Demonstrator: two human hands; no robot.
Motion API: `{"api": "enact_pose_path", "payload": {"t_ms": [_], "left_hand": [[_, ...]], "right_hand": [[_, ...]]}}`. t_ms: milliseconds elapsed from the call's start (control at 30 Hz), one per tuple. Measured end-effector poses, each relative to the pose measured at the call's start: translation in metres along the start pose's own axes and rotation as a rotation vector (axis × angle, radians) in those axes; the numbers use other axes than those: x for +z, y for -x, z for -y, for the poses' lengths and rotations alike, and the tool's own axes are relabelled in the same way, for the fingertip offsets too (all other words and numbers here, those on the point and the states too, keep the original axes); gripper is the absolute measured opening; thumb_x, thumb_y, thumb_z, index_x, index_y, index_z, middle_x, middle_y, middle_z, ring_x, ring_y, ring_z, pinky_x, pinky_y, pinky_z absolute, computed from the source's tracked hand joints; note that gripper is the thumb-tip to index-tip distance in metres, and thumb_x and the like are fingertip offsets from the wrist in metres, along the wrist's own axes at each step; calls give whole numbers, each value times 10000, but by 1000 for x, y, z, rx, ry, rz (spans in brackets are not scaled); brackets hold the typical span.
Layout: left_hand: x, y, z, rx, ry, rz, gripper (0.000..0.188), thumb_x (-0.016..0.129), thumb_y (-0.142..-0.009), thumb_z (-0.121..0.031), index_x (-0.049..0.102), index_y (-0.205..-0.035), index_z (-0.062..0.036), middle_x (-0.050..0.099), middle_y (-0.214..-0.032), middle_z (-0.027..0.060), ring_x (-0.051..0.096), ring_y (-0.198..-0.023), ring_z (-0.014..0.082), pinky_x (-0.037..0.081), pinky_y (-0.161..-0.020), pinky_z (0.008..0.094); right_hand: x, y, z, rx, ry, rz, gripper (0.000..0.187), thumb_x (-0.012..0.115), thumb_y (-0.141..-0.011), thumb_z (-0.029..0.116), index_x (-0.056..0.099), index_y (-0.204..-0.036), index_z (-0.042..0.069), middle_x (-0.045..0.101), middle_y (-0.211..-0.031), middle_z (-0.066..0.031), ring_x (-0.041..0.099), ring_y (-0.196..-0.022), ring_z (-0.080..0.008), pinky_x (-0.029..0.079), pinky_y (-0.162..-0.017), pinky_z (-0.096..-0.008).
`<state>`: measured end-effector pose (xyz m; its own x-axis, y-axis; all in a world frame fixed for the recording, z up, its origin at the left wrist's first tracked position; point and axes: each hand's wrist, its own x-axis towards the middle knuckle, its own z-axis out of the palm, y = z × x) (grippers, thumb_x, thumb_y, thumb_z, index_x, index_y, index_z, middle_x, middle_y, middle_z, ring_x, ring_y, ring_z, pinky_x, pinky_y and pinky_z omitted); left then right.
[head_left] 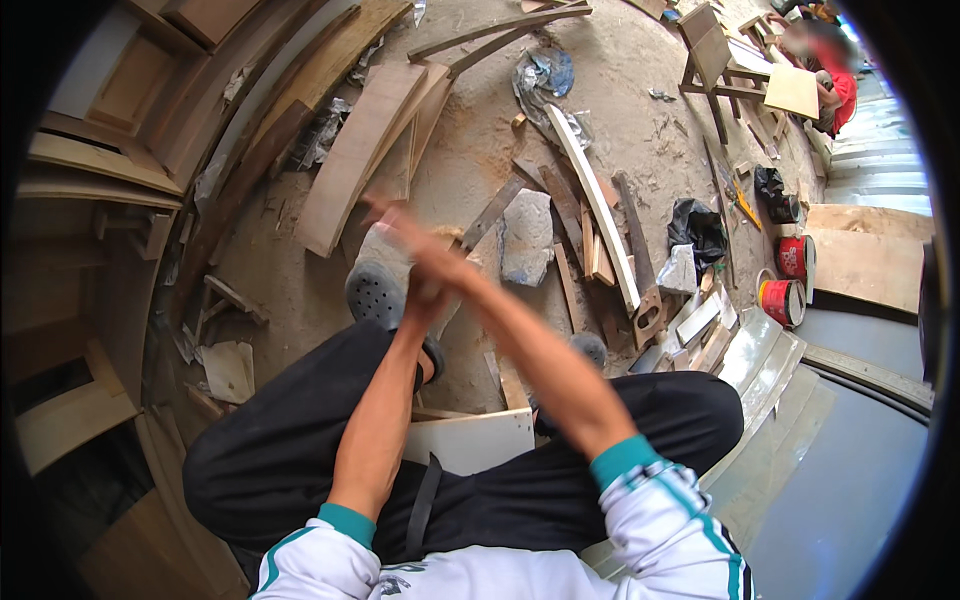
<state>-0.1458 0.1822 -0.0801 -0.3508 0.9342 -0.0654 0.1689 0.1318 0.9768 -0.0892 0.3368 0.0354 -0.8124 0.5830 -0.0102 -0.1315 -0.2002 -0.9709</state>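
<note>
Nearest to the camera is a white shirt (480,570) with teal cuffs (618,459), and after it come black trousers (290,430) with the knees turned outward. A dark strap (425,508) hangs at the middle, and a pale panel (470,440) lies between the thighs.

The two hands meet in front, overlapping in the view. The right hand (436,258) is blurred; its fingers seem to be stretched out toward the upper left, not closed around a thing. The left hand (428,298) is partly covered by it, so I cannot tell if its fingers are pressed together or pinching something.

Close to the hands, on their left side, is a grey shoe (374,292) with holes. Just beyond this shoe is a pale block (376,252), partly hidden by the right hand.

Farther on the dusty ground (610,75) lie a wide plank (360,150), a greyish block (526,240), a long white strip (592,205) and a black plastic bag (697,232). At upper right, a person in red (847,95) is beside a chair (706,55).
</note>
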Motion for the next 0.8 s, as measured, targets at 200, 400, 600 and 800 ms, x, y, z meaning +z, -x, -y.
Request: {"api": "enact_pose_path", "payload": {"t_ms": [200, 400, 600, 800], "left_hand": [[5, 5, -28, -25, 96, -45, 155, 653, -877, -155, 595, -793, -39, 580, -728, -8, 487, -688, 78, 438, -647, 278], [-6, 17, 5, -80, 397, -122, 117, 610, -905, -171, 613, -877, -57, 620, -862, 44, 565, -811, 151, 466, -738, 293], [-46, 39, 38, -71, 768, -327, 123, 572, -942, -182, 622, -953, -70, 632, -938, 73, 600, -877, 189, 490, -772, 316], [-42, 31, -5, -114, 734, -326, 162, 602, -949, -210, 637, -942, -52, 644, -912, 41, 592, -841, 136, 475, -755, 280]], "right_hand": [[27, 11, -17, -7, -76, 3, 651, 391, -966, 443, 306, -1516, 104, 520, -1363, -103, 381, -1342, -217, 201, -1134, -441], [100, 25, -58, -56, 147, 296, 574, 398, -988, 288, 318, -1513, 71, 466, -1429, -141, 414, -1344, -257, 263, -1134, -411], [137, 16, -43, -41, 122, 319, 611, 449, -965, 270, 285, -1528, 97, 477, -1407, -150, 408, -1345, -297, 279, -1133, -396], [114, 38, -30, 8, 196, 4, 475, 513, -978, 293, 491, -1379, 38, 581, -1283, -210, 548, -1209, -318, 404, -1036, -390]]}}
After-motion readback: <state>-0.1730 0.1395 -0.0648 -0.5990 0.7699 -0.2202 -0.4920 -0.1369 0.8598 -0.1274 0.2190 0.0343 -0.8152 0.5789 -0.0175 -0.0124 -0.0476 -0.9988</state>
